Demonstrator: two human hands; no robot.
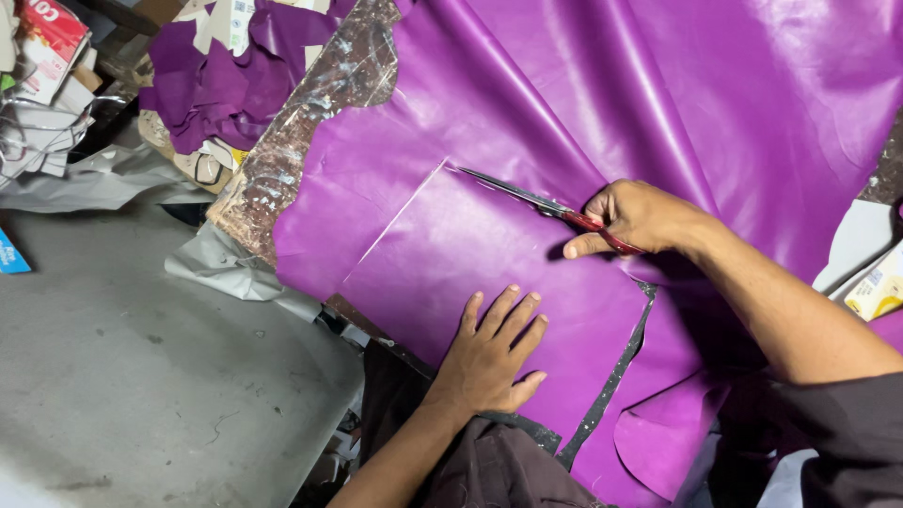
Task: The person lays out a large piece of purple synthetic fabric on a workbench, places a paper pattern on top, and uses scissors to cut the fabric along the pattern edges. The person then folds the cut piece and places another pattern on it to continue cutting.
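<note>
A large sheet of glossy purple leather (658,94) covers the worn table. My right hand (635,216) grips red-handled scissors (536,199), their blades lying along a marked line in the leather, tips pointing left. A pale outline of a rectangle is drawn on the sheet. My left hand (494,353) lies flat with fingers spread on the lower part of that rectangle, pressing the leather down. Below the hand a cut edge shows the dark table through a narrow gap.
The scratched table top (310,122) shows at the upper left. Purple offcuts (216,85) and paper scraps lie in a pile beyond it. Grey concrete floor (141,376) fills the lower left. A small yellow-white carton (875,292) sits at the right edge.
</note>
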